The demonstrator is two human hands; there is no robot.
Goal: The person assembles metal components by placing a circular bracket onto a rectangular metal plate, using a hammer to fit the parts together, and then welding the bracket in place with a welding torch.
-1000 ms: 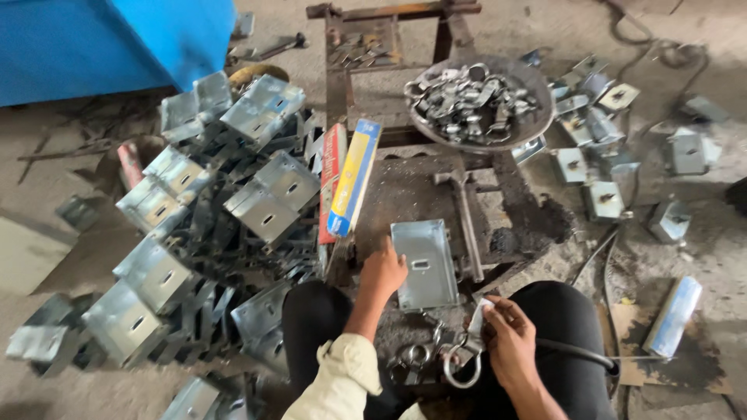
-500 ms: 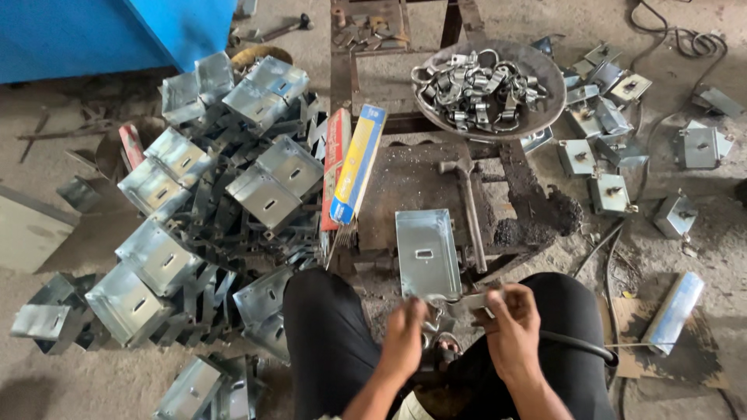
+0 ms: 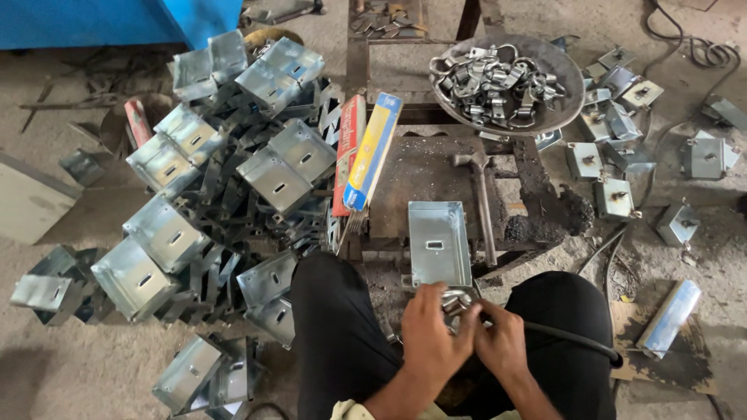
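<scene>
I sat on a grey, dusty concrete floor (image 3: 93, 365), gritty and scattered with scraps. At far left stood a big blue container (image 3: 117, 19). Ahead of me was a rusty, soot-blackened steel work frame (image 3: 436, 167), its legs reaching away to the far side. A flat pale board (image 3: 31, 202) lay at the left edge. Black cable (image 3: 685, 43) coiled at far right. Daylight was soft and even, with weak shadows.
</scene>
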